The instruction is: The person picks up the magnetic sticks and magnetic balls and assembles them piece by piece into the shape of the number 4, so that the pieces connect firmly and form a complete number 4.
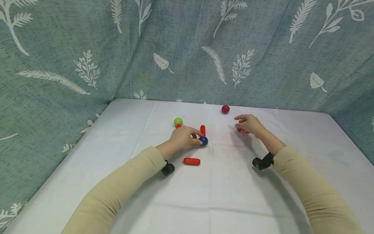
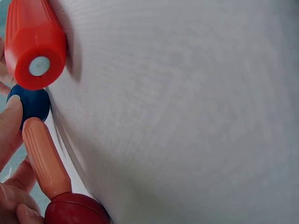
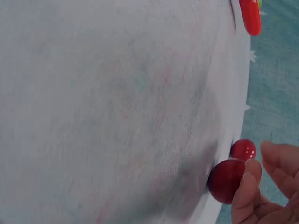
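My left hand (image 1: 183, 137) pinches a blue ball (image 1: 204, 140) between thumb and fingers. Just beyond the ball lies a red ribbed stick (image 1: 203, 130). In the left wrist view an orange-toned stick (image 2: 46, 158) meets a dark red ball (image 2: 77, 211) beside the curled lower fingers; the head view mostly hides these behind the hand. Over on the right, my right hand (image 1: 248, 125) hovers with its index finger extended and its fingertips right at a dark red ball (image 3: 227, 182). That ball is largely covered by the fingers in the head view.
Nearer me lies another red stick (image 1: 192, 161), its round pale end (image 2: 39, 66) showing in the left wrist view. A green ball (image 1: 178, 122) sits beyond my left hand, and a red ball (image 1: 225, 109) near the back edge. White cloth (image 1: 233, 195) covers the table; a patterned curtain (image 1: 187, 65) hangs behind.
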Available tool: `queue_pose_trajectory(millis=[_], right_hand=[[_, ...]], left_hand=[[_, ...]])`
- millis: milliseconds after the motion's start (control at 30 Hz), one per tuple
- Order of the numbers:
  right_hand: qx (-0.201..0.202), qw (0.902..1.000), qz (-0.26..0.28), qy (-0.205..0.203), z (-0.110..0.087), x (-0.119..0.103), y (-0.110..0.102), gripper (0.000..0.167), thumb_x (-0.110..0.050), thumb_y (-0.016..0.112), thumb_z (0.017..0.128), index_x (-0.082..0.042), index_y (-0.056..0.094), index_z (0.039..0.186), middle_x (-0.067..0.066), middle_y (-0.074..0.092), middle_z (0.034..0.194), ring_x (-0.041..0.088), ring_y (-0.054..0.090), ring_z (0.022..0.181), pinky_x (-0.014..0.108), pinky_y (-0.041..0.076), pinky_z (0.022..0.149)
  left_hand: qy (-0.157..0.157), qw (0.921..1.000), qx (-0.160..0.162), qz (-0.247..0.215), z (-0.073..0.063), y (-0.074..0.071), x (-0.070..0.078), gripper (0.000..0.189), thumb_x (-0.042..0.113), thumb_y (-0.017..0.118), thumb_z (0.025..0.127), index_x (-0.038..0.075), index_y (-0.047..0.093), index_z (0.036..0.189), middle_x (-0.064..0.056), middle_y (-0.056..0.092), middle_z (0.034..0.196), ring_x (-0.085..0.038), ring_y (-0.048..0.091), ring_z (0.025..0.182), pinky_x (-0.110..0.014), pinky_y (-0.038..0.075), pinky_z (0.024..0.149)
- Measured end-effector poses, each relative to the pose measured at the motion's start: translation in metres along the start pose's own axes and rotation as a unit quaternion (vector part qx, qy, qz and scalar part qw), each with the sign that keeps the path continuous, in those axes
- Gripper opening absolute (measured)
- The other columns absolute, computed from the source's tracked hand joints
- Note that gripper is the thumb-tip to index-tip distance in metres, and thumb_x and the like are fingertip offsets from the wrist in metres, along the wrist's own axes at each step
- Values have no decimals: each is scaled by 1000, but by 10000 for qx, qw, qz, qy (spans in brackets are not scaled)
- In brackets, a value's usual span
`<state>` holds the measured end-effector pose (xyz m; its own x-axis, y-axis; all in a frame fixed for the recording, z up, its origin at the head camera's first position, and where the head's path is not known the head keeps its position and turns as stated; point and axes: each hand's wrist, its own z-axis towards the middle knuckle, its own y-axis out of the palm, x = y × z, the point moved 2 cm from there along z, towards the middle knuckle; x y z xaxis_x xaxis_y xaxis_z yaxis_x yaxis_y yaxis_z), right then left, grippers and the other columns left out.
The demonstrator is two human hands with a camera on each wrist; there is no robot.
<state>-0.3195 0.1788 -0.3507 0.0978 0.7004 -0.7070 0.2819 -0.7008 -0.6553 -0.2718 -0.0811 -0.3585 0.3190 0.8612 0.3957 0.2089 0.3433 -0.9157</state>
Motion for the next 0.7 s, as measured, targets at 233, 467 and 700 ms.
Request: queue_pose_trajectory(millis=[233,467,700], right_hand=[[100,9958,692,589,2,2,2,47,-7,51,91,5,38,134,24,41,129,4,54,66,20,50,64],[-126,9949,667,740,1,8,4,46,-12,52,92,3,40,133,22,44,127,14,52,83,19,47,68],[-517,9972,368,394,3,6,13,49,-18,58,89,-1,42,131,21,47,124,17,57,84,22,49,69]], left_hand=[[49,9999,33,86,0,1,0,33,35,72,78,23,68,108,5,62,82,-11,50,61,-20,33,50],[36,10000,14,25,0,0,-1,33,35,71,78,23,68,109,5,61,83,-11,49,61,-20,33,50],[82,9999,33,66,0,0,-1,34,36,70,79,23,68,110,6,62,84,-11,49,60,-20,32,49]])
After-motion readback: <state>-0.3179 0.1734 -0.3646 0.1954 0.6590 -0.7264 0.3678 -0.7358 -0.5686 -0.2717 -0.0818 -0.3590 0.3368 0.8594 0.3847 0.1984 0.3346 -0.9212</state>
